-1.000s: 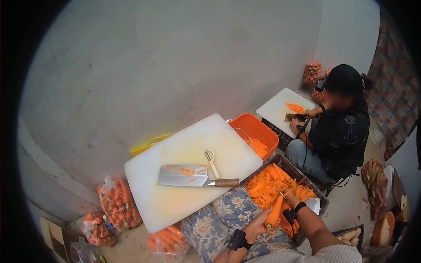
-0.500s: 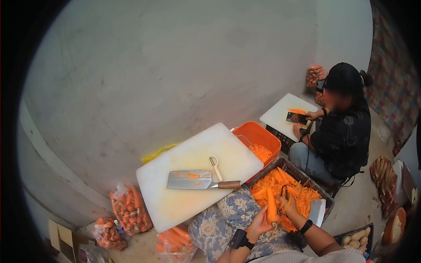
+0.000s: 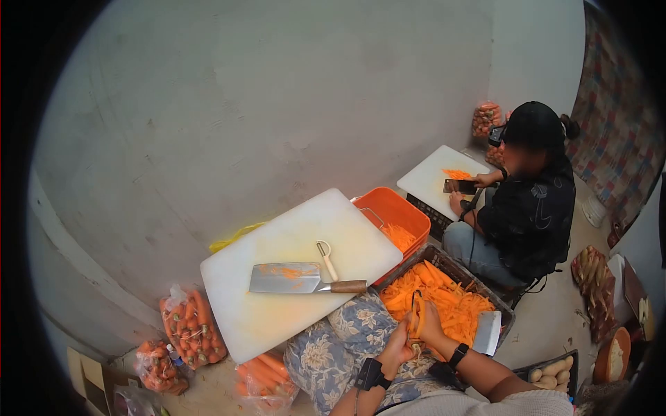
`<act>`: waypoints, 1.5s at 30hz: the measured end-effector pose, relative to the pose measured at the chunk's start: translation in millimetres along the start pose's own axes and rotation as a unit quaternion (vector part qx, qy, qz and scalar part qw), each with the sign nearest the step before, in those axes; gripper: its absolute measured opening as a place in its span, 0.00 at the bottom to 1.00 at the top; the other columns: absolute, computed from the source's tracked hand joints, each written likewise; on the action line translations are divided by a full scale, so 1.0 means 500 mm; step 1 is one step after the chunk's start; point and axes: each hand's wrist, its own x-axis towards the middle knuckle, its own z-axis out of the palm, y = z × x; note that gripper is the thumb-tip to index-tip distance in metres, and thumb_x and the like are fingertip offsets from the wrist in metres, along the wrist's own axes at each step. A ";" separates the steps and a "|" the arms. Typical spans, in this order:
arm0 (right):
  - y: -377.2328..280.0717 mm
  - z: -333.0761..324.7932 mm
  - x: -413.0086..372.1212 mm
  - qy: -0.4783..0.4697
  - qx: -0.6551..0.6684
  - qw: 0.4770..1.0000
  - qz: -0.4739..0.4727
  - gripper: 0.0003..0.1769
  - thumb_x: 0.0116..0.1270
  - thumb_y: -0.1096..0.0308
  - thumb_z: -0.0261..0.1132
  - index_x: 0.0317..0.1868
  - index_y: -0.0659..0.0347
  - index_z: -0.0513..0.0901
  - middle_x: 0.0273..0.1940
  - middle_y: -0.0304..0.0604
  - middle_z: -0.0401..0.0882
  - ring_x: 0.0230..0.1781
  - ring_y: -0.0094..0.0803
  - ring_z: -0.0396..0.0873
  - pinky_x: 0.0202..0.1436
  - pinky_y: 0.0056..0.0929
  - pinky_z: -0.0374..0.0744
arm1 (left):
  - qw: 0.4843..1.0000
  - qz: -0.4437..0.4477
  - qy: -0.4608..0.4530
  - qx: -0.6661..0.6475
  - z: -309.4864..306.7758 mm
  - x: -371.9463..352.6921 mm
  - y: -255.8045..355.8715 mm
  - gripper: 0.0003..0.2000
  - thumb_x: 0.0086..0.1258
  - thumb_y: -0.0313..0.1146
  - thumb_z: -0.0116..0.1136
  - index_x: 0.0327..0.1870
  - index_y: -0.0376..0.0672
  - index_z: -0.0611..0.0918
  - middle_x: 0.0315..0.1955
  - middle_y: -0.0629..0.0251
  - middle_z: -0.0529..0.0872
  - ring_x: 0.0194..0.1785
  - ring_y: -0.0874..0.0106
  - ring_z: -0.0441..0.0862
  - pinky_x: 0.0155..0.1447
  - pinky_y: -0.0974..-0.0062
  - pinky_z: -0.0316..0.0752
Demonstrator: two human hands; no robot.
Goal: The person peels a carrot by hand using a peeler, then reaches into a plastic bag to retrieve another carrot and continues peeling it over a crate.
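Observation:
Over the crate's near edge, my left hand (image 3: 396, 348) is closed round the lower end of an orange carrot (image 3: 415, 324), which points up and away from me. Close beside it, my right hand (image 3: 431, 324) is closed on a dark-framed peeler (image 3: 418, 299) laid against the carrot; its handle is mostly hidden. Below and beyond both hands, a dark crate (image 3: 508, 310) holds carrot peelings and several peeled carrots (image 3: 438, 274). To the left, a white cutting board (image 3: 312, 229) carries a cleaver (image 3: 286, 278) with carrot shreds on its blade and a pale-handled peeler (image 3: 326, 261).
An orange bin (image 3: 409, 211) with shredded carrot stands behind the board. A broad metal blade (image 3: 488, 333) rests at the crate's right side. Bagged carrots (image 3: 191, 326) sit on the left floor. At right, a co-worker (image 3: 534, 201) cuts carrot on another board (image 3: 431, 177).
My right hand has brought the peeler left onto the carrot, close to my left hand. The whole view has shifted slightly. The co-worker's cleaver has turned a little.

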 end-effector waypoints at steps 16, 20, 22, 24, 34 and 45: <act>0.105 0.031 0.078 -0.070 -0.048 0.993 0.085 0.19 0.54 0.57 0.57 0.19 0.67 0.69 0.17 0.51 0.66 0.21 0.45 0.69 0.26 0.40 0.66 | 0.998 -0.060 -0.024 0.011 -0.029 0.020 -0.014 0.18 0.69 0.49 0.41 0.45 0.41 0.68 0.32 0.60 0.76 0.29 0.67 0.77 0.27 0.68 0.75; 0.164 0.075 0.088 -0.011 -0.034 0.998 0.059 0.19 0.54 0.58 0.56 0.18 0.66 0.69 0.15 0.49 0.67 0.17 0.40 0.66 0.23 0.38 0.64 | 0.999 -0.049 0.021 0.000 -0.015 0.013 0.000 0.20 0.69 0.50 0.41 0.44 0.40 0.69 0.33 0.59 0.76 0.30 0.67 0.77 0.28 0.69 0.76; 0.158 0.066 0.101 -0.029 -0.008 0.991 0.134 0.17 0.54 0.58 0.57 0.23 0.67 0.72 0.20 0.53 0.70 0.21 0.44 0.70 0.27 0.39 0.66 | 0.998 -0.057 0.023 0.002 -0.006 0.006 0.006 0.20 0.68 0.51 0.41 0.44 0.41 0.70 0.31 0.58 0.77 0.29 0.66 0.77 0.29 0.68 0.75; 0.180 0.071 0.112 -0.054 0.001 0.979 0.198 0.17 0.53 0.59 0.58 0.27 0.68 0.74 0.25 0.56 0.74 0.26 0.46 0.73 0.31 0.38 0.69 | 0.998 -0.064 0.025 0.007 -0.011 0.004 0.004 0.20 0.68 0.51 0.41 0.43 0.41 0.70 0.28 0.58 0.77 0.28 0.66 0.77 0.29 0.68 0.75; 0.234 0.039 0.125 -0.051 0.099 0.927 0.359 0.18 0.61 0.57 0.54 0.23 0.66 0.74 0.19 0.44 0.73 0.15 0.30 0.70 0.18 0.28 0.68 | 0.991 -0.126 -0.029 0.025 -0.008 -0.007 0.010 0.22 0.68 0.52 0.40 0.45 0.38 0.70 0.28 0.58 0.78 0.28 0.68 0.78 0.30 0.70 0.76; 0.302 0.022 0.128 0.097 0.354 0.819 0.440 0.11 0.62 0.61 0.54 0.30 0.60 0.72 0.21 0.40 0.71 0.16 0.28 0.69 0.17 0.26 0.68 | 0.988 -0.082 -0.082 0.103 -0.008 -0.033 0.032 0.20 0.67 0.51 0.45 0.46 0.41 0.71 0.29 0.59 0.79 0.29 0.68 0.78 0.30 0.70 0.76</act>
